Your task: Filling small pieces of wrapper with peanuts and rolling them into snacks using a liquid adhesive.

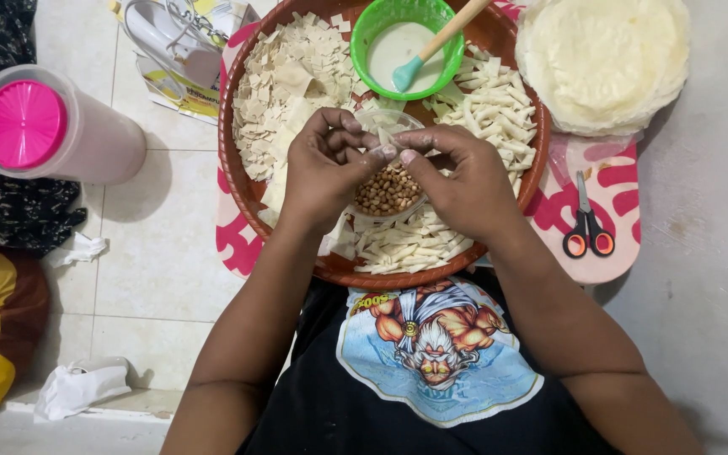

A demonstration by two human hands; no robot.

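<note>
We see the left hand (323, 164) and right hand (457, 173) meeting fingertip to fingertip over a clear bowl of peanuts (388, 190), both pinched tight on 1 small pastry strip (388, 139) between them. The bowl sits in a round brown tray (242, 181) among cut pastry squares (284, 80) and rolled pieces (495, 105). Beyond stands a green bowl of paste (372, 34); scissors (586, 232) lie to the right.
</note>
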